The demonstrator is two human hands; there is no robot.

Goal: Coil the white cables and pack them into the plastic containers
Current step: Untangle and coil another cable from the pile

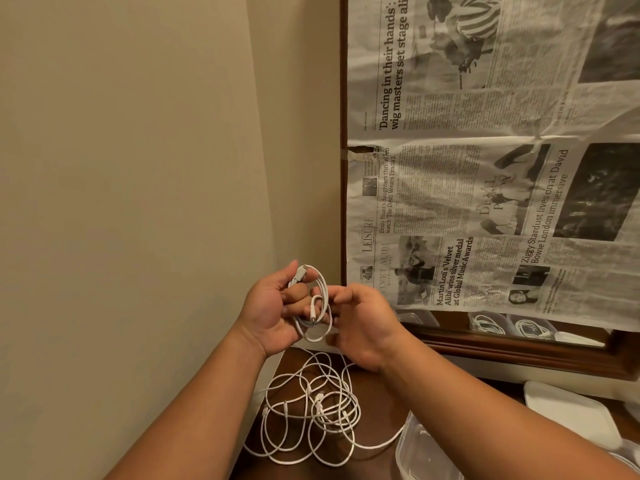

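Above the tabletop [375,415], a person's left hand [273,306] closes its grip on a small coiled cable [320,306], loops standing roughly upright, while the right hand [360,323] curls against the coil's right edge; whether it pinches cannot be told. The open plastic container [415,452] lies below and right of the grip, nearer the right hand. The loose cables [311,410] sprawl directly beneath.
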